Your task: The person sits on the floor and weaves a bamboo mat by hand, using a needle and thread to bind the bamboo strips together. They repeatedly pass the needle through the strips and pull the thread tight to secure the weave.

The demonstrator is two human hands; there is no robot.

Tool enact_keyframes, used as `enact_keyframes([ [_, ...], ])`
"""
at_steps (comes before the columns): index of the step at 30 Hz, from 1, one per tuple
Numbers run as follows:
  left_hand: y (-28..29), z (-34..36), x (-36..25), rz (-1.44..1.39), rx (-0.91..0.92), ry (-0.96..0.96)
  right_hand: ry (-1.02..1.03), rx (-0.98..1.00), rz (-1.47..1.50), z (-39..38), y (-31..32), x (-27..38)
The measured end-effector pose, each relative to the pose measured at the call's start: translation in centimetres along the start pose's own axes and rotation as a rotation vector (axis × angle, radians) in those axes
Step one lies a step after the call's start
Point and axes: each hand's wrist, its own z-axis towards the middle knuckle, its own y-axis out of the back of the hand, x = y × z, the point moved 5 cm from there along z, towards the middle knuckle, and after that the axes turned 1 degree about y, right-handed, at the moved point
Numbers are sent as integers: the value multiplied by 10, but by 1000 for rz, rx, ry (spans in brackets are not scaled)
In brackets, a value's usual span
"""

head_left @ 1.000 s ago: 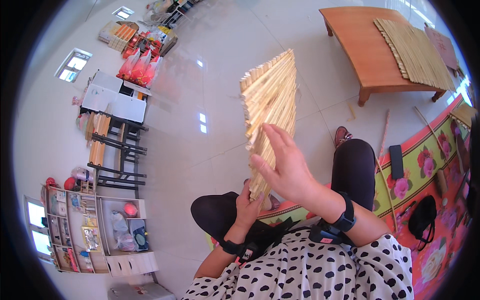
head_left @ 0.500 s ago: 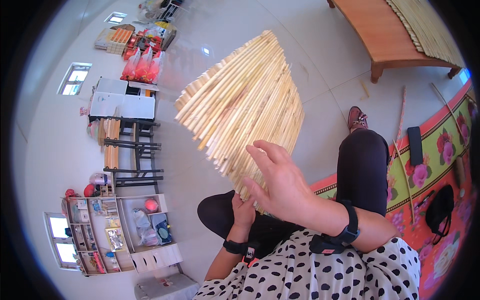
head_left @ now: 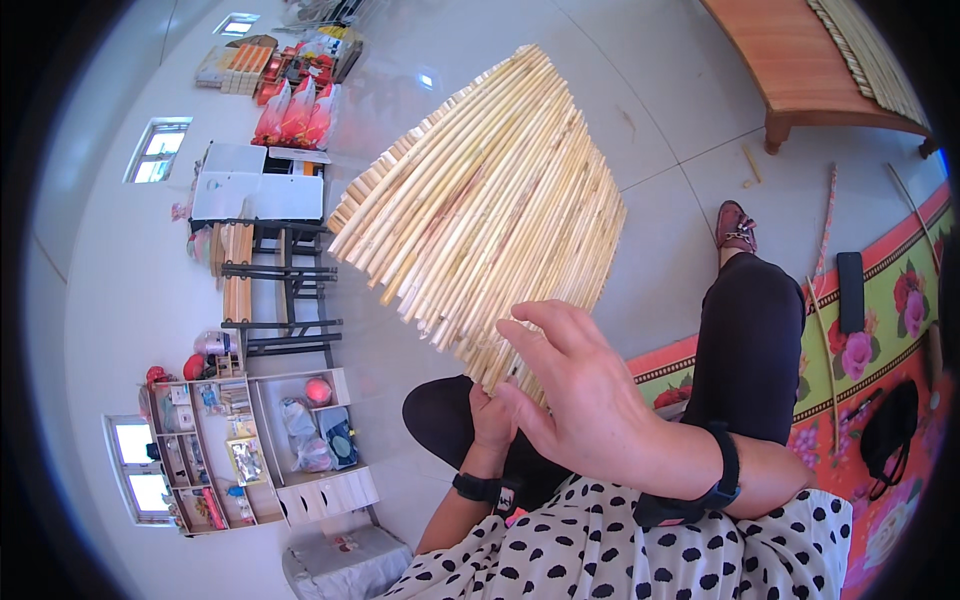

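Observation:
A mat of pale straw-coloured sticks (head_left: 500,200), bound side by side, is held up in front of me with its broad face showing and its near end over my lap. My left hand (head_left: 492,420) grips it at the bottom end, fingers partly hidden by it. My right hand (head_left: 570,390) is at the lower right of the mat, fingers apart and slightly bent over its surface; whether they touch it I cannot tell. My bent legs (head_left: 748,340) lie on either side.
A wooden low table (head_left: 780,60) at top right carries another stick mat (head_left: 868,65). A floral sheet (head_left: 868,358) at right holds a phone (head_left: 850,292), a black bag (head_left: 885,440) and thin sticks. Shelves (head_left: 255,455), folded stands (head_left: 275,285) and red bags (head_left: 295,112) line the left.
The mat has swung from a narrow, steep position to lean leftward with its broad face showing. My right hand has moved slightly down and right over it. The view has shifted a little.

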Motion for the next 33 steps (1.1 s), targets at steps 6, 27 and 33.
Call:
enact_keyframes([
  [6, 0, 0, 2, 20, 32, -4, 1, -15, 1, 2, -2, 1],
  [27, -142, 2, 4, 777, 347, -487, -124, -52, -591, -14, 1, -46],
  [33, -161, 0, 19, 659, 313, -557, -237, -83, -629, -31, 21, -46],
])
